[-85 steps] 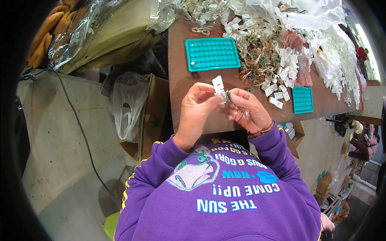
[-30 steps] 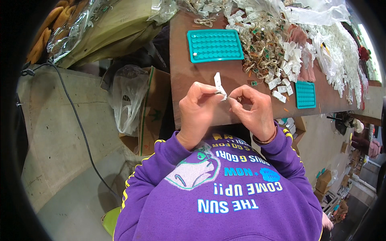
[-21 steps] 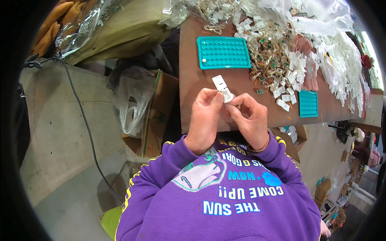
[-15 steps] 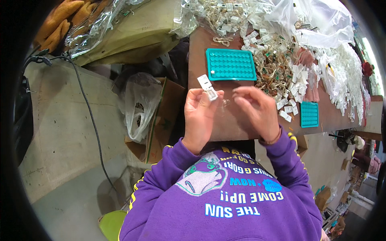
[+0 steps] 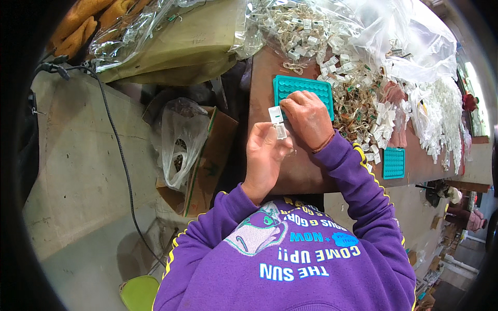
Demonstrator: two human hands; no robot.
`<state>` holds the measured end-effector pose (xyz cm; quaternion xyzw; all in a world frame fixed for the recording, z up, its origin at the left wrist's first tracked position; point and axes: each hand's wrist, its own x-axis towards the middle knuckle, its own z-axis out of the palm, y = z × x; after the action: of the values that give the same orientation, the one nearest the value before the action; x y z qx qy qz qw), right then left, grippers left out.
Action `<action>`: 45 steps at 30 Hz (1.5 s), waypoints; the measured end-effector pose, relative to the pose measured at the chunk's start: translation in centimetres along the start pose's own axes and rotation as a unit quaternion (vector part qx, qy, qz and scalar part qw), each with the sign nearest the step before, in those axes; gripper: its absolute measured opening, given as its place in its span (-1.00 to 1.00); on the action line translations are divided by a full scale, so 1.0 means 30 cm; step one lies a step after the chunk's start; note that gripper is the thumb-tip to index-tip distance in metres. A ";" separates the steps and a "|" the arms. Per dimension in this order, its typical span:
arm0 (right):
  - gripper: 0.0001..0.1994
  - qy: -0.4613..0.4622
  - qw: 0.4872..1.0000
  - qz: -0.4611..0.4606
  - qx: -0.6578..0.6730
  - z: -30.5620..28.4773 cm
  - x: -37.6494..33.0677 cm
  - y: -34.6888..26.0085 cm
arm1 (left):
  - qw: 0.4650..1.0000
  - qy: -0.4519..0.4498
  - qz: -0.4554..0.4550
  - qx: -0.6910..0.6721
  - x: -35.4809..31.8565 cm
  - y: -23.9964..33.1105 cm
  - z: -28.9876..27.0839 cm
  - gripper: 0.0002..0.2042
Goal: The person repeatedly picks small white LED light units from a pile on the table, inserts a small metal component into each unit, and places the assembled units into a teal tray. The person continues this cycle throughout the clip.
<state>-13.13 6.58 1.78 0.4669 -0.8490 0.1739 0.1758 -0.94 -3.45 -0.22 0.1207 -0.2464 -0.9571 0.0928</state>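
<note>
My left hand point(image 5: 265, 158) pinches a small white plastic case point(image 5: 275, 115) between thumb and fingers. Its upper part is white and flat, while the lower part point(image 5: 280, 130) looks like a see-through compartment. Over the near left part of a teal dimpled tray point(image 5: 303, 82), my right hand point(image 5: 309, 118) is bent with its fingers drawn together beside the case's upper edge. The back of this hand hides its fingertips, so whatever they may hold cannot be made out.
Behind and right of the tray lies a heap of thin strands and white tags point(image 5: 358, 101). Transparent bags point(image 5: 410, 39) cover the back of the brown table point(image 5: 306, 173). A second teal tray point(image 5: 393, 163) sits at its right edge. A cardboard box point(image 5: 215, 147) with a bag stands left.
My right hand has swung left and away from me, from beside the left hand to over the tray. My left hand still holds the white case, now turned more upright.
</note>
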 end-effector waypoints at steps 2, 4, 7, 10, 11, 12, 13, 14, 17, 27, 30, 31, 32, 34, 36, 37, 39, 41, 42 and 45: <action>-0.87 -0.014 1.000 0.002 -0.009 0.006 -0.004 0.007 | 1.000 -0.017 -0.010 -0.008 0.002 0.002 -0.002 -0.87; -0.87 0.006 1.000 -0.014 -0.005 0.014 0.005 0.010 | 0.998 -0.059 -0.016 -0.023 0.008 0.008 -0.011 -0.86; -0.88 0.007 1.000 -0.010 0.006 -0.013 0.023 0.006 | 0.998 -0.045 -0.021 -0.029 0.012 0.005 -0.016 -0.89; -0.92 0.059 0.972 0.101 0.202 -0.095 0.013 -0.022 | 0.999 -0.037 -0.030 -0.007 0.007 0.003 -0.019 -0.85; -0.91 0.071 0.964 0.112 0.232 -0.134 0.002 -0.029 | 0.999 -0.038 -0.030 -0.010 0.007 0.002 -0.018 -0.87; -0.91 0.066 0.962 0.113 0.239 -0.164 -0.015 -0.045 | 0.999 -0.041 -0.030 -0.015 0.007 0.000 -0.017 -0.88; -0.90 0.059 0.960 0.119 0.246 -0.194 -0.037 -0.064 | 0.998 -0.042 -0.031 -0.020 0.007 -0.003 -0.015 -0.90; -0.90 0.047 0.958 0.131 0.252 -0.214 -0.055 -0.081 | 0.998 -0.047 -0.030 -0.012 0.007 -0.006 -0.013 -0.90; -0.88 0.062 0.969 0.095 0.218 -0.203 -0.078 -0.121 | 0.998 -0.055 -0.026 0.016 0.004 -0.014 -0.010 -0.90; -0.82 0.020 0.980 0.060 0.188 -0.197 -0.118 -0.120 | 0.996 -0.074 -0.029 0.039 0.000 -0.005 -0.017 -0.90; -0.72 0.023 0.951 0.135 0.278 -0.201 -0.104 -0.103 | 0.998 -0.051 -0.034 0.029 -0.001 -0.004 -0.013 -0.91; -0.69 0.025 0.933 0.156 0.322 -0.207 -0.100 -0.087 | 0.998 -0.041 -0.034 0.027 -0.001 -0.006 -0.012 -0.91; -0.51 0.001 0.960 0.141 0.241 -0.221 -0.086 -0.044 | 0.998 -0.041 -0.030 0.025 0.000 -0.007 -0.010 -0.91; -0.21 -0.015 0.997 0.035 0.060 -0.207 -0.033 0.049 | 0.998 -0.051 -0.024 0.021 0.000 -0.008 -0.007 -0.91; 0.07 -0.139 0.986 0.038 -0.085 -0.167 0.000 0.113 | 0.997 -0.070 -0.021 0.038 0.000 -0.005 -0.007 -0.90; 0.19 -0.185 0.978 0.044 -0.090 -0.150 0.011 0.140 | 0.996 -0.073 -0.019 0.045 0.000 -0.003 -0.007 -0.90; 0.17 -0.202 0.977 0.024 -0.058 -0.134 0.017 0.179 | 0.998 -0.052 -0.025 0.041 -0.003 -0.001 -0.008 -0.90; 0.11 -0.225 0.973 0.030 -0.048 -0.132 0.021 0.195 | 0.998 -0.039 -0.034 0.033 -0.004 0.000 -0.010 -0.90; 0.10 -0.218 0.975 0.036 -0.008 -0.140 0.024 0.200 | 0.998 -0.038 -0.036 0.028 -0.005 -0.001 -0.010 -0.91; 0.04 -0.200 0.973 0.070 0.094 -0.180 0.041 0.216 | 0.998 -0.044 -0.034 0.017 -0.001 -0.005 -0.013 -0.91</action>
<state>-18.55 11.42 6.24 0.4463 -0.8773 0.1678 -0.0543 -0.81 -3.51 -0.62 0.0879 -0.2622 -0.9599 0.0469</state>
